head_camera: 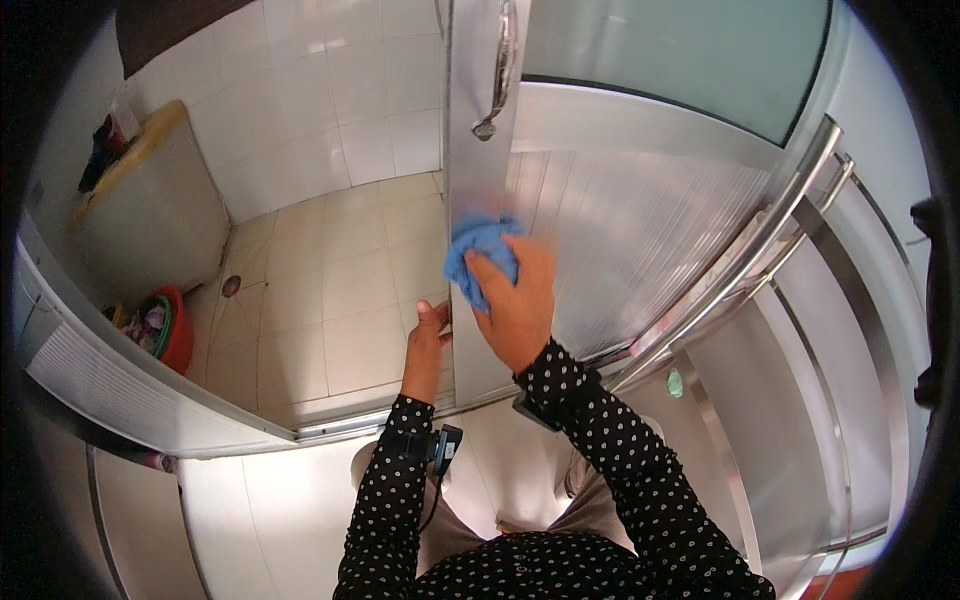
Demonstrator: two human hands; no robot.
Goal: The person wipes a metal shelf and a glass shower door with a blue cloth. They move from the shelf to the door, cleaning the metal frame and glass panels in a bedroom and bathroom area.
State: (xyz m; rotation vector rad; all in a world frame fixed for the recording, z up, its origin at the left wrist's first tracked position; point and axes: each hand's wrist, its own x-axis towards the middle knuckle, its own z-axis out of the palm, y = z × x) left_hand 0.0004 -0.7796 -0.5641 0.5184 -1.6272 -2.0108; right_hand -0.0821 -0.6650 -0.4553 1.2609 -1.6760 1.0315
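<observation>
A crumpled blue cloth [480, 259] is gripped in my right hand [521, 300] and pressed to the metal frame of a sliding door [480, 367]. The cloth's upper edge and my fingers there are blurred. My left hand [427, 352] is at the edge of that door frame, lower down, thumb up; its fingers reach partly behind the edge and are partly hidden. Above the cloth, a curved metal door handle [504, 67] is fixed to the frame. Ribbed translucent panelling [637, 232] fills the lower door, and frosted glass [667, 52] its upper part.
Through the doorway, a red tub [178, 337] holding cloth items stands by a light cabinet-like block [157, 202]. A floor drain [231, 286] lies near it. A metal track [345, 430] crosses the floor. A stainless steel rack [750, 277] stands close on the right.
</observation>
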